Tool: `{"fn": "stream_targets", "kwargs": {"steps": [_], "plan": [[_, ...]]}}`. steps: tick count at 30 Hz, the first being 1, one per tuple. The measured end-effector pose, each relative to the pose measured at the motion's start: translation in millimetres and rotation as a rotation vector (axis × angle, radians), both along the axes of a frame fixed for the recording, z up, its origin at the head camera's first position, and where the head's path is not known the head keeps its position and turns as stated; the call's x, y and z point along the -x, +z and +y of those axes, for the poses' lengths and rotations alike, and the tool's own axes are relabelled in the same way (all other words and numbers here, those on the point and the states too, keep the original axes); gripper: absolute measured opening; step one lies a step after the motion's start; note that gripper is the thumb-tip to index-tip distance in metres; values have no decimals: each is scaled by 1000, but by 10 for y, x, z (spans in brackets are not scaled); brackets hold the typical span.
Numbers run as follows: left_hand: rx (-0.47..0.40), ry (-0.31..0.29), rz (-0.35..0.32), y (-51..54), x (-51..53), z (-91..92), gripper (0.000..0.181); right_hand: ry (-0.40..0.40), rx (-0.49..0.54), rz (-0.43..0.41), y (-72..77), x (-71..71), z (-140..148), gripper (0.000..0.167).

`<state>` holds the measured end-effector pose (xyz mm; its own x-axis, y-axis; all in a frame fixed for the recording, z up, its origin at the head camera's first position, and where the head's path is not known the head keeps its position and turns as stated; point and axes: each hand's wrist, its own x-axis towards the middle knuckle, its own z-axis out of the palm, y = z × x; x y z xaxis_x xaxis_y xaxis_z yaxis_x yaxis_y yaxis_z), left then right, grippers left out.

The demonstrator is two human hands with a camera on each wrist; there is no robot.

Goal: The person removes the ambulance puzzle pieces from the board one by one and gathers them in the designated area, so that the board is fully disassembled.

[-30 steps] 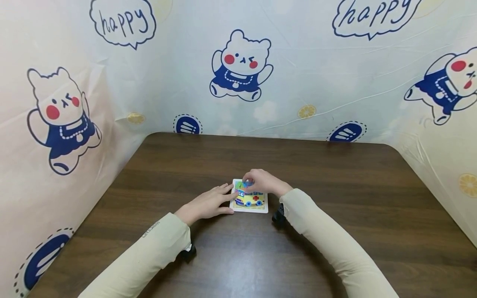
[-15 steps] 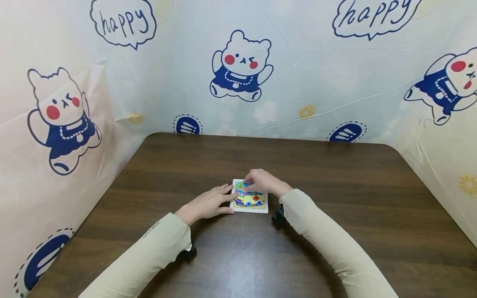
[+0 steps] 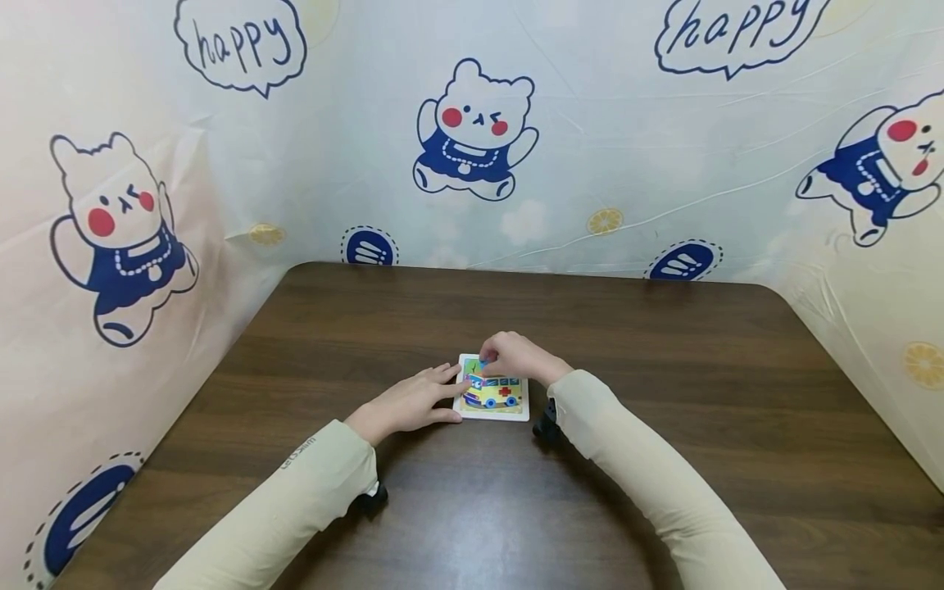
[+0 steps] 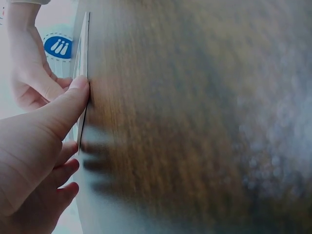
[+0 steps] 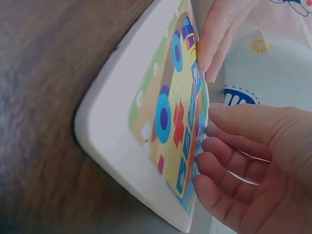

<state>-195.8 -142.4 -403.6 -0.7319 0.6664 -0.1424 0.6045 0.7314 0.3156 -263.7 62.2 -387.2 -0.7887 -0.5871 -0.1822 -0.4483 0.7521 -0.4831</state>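
A small jigsaw puzzle (image 3: 505,403) with a white border lies flat on the table. Its picture is a yellow ambulance with a red cross and blue wheels. My left hand (image 3: 413,400) rests at the puzzle's left side, fingers extended over the picture and thumb at the near corner; in the left wrist view the thumb presses the edge of the board (image 4: 84,58). Over the puzzle's top part, my right hand (image 3: 519,358) pinches a small blue puzzle piece (image 3: 483,364). The right wrist view shows the right fingers (image 5: 214,151) at the board's far edge, mostly hiding the piece.
The dark wooden table (image 3: 472,500) extends around the puzzle on every side. Behind it hangs a pale cloth (image 3: 568,156) printed with cartoon bears. A black wrist device (image 3: 547,426) sits under the right cuff, another (image 3: 371,500) under the left.
The right hand shifts very slightly above the puzzle's top, its fingers still at the blue piece. The left hand stays in place. The whole view slides a few pixels left.
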Motion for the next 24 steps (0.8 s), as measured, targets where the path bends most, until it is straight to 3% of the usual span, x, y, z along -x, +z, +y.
{"fn": "stream_targets", "kwargs": {"steps": [14, 24], "plan": [[-6, -10, 0, 15, -10, 8, 56, -61, 129, -70, -84, 127, -5, 5], [0, -14, 5, 2, 2, 1, 57, -86, 157, -6, -123, 137, -27, 9]]}}
